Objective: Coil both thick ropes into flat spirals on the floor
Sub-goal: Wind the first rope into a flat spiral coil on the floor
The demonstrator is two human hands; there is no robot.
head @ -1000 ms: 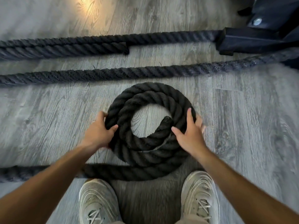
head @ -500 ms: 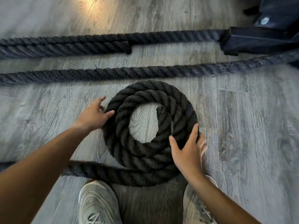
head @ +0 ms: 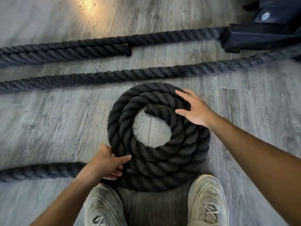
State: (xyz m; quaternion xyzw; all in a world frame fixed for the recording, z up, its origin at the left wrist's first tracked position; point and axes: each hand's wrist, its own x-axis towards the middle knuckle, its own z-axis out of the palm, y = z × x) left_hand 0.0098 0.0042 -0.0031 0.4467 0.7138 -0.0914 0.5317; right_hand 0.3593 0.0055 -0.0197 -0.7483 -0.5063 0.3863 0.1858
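Observation:
A thick black rope lies in a flat spiral coil (head: 156, 154) of about three turns on the grey wood floor, just ahead of my shoes. Its inner end (head: 147, 110) points into the open middle. The loose tail (head: 40, 171) runs off to the left. My left hand (head: 108, 162) grips the outer turn at the coil's lower left, where the tail joins it. My right hand (head: 194, 108) rests flat with spread fingers on the coil's upper right. More straight rope (head: 130, 75) lies across the floor beyond the coil.
Two further rope runs (head: 73, 49) lie side by side at the back; one ends at a cut tip (head: 128, 50). A black metal frame (head: 260, 36) with a bolt stands at the upper right. My two pale shoes (head: 206, 201) flank the coil's near edge.
My left hand has slid from the coil's upper left down to its lower left. My right hand went from the lower right up to the upper right. The coil turned, its inner end now at the top.

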